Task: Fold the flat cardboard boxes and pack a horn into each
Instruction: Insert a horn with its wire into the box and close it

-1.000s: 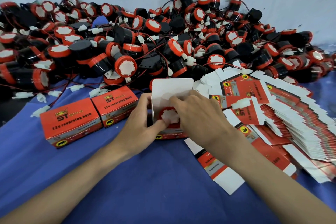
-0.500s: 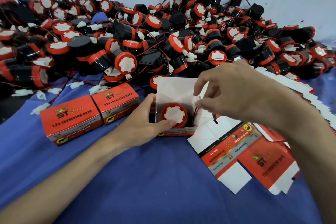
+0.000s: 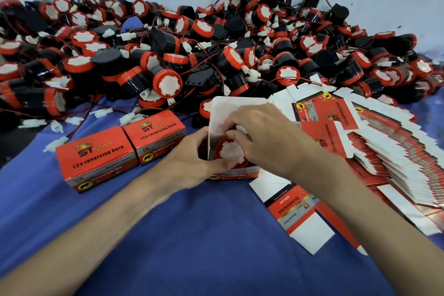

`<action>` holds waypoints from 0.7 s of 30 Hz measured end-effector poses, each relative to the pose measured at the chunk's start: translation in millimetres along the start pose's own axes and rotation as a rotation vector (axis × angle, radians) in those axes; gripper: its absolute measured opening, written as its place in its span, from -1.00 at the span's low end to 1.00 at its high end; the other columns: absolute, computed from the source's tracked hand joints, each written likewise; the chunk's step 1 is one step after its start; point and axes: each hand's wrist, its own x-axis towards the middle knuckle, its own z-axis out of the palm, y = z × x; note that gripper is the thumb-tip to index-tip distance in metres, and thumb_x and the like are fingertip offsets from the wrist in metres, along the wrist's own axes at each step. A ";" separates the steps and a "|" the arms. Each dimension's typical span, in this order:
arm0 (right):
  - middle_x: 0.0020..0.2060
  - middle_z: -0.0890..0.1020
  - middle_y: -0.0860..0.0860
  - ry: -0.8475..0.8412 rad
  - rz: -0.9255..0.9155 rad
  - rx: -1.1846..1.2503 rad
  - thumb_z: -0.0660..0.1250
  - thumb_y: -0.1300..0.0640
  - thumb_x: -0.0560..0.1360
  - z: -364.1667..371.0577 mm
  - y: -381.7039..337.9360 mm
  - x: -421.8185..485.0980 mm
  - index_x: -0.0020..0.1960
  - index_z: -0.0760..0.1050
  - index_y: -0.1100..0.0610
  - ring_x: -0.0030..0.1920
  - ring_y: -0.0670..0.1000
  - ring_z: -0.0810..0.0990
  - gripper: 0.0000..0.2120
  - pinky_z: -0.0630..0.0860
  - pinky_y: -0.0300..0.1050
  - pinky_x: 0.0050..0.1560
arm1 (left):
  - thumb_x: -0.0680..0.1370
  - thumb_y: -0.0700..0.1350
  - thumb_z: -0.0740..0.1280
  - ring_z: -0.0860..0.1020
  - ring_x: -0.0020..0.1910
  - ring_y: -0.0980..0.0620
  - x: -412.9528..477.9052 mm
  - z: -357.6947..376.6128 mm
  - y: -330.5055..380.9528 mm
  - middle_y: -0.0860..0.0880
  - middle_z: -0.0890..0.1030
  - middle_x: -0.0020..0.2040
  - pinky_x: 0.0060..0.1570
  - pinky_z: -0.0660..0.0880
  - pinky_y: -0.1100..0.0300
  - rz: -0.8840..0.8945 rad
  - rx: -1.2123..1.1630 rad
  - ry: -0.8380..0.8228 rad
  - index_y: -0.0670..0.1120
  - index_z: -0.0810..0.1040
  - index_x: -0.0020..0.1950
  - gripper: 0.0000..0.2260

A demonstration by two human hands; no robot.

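Down comes the right hand into the open box, pinching a white piece just over the horn seated inside; the left hand grips the box's left side, thumb against the horn.

My left hand and my right hand are bare. My left forearm and my right forearm are bare as well, slim, down to the view's lower edge. Knuckles ridge the back of my right hand.
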 end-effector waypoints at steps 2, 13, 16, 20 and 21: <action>0.00 0.60 0.04 0.039 -0.054 -0.041 0.26 0.19 0.53 7.7 0.6 1.0 0.09 0.56 0.17 0.02 0.06 0.53 -0.82 0.46 -0.05 0.04 | 0.41 -0.17 0.50 0.59 -0.15 0.31 0.7 -0.1 -0.9 0.24 0.65 -0.16 -0.18 0.44 0.45 0.012 0.011 -0.004 0.04 0.53 0.09 -0.68; -0.03 0.50 0.00 0.096 -0.180 0.102 0.20 0.19 0.54 21.9 -2.0 -4.7 0.09 0.38 0.13 -0.14 0.10 0.50 -0.87 0.41 -0.01 -0.11 | 0.38 -0.31 0.50 0.58 -0.22 0.31 -2.3 4.3 -7.3 0.28 0.63 -0.23 -0.24 0.44 0.46 0.149 0.026 0.034 0.07 0.48 0.02 -0.62; -0.05 0.56 0.00 0.027 -0.230 0.018 0.21 0.13 0.57 21.1 1.3 -4.3 0.08 0.48 0.14 -0.11 0.05 0.50 -0.85 0.40 -0.05 -0.08 | 0.34 -0.16 0.47 0.60 -0.07 0.24 -4.1 5.9 -7.7 0.23 0.64 -0.09 -0.12 0.47 0.39 0.167 0.005 0.059 0.06 0.48 0.10 -0.62; -0.06 0.49 -0.09 -0.070 -0.280 0.052 0.23 0.04 0.58 14.4 9.7 -6.3 -0.01 0.55 0.12 -0.10 -0.09 0.43 -0.81 0.37 -0.15 -0.08 | 0.35 -0.06 0.47 0.58 -0.02 0.23 -5.5 5.4 -7.7 0.26 0.61 -0.05 -0.06 0.45 0.36 0.176 0.015 0.052 0.07 0.45 0.15 -0.60; -0.05 0.46 -0.11 -0.106 -0.292 0.074 0.21 0.03 0.60 12.2 12.1 -6.7 -0.04 0.56 0.10 -0.08 -0.12 0.42 -0.80 0.36 -0.17 -0.04 | 0.35 -0.04 0.47 0.57 -0.03 0.25 -5.9 4.8 -7.3 0.27 0.60 -0.05 -0.07 0.45 0.37 0.183 0.027 0.051 0.08 0.45 0.14 -0.60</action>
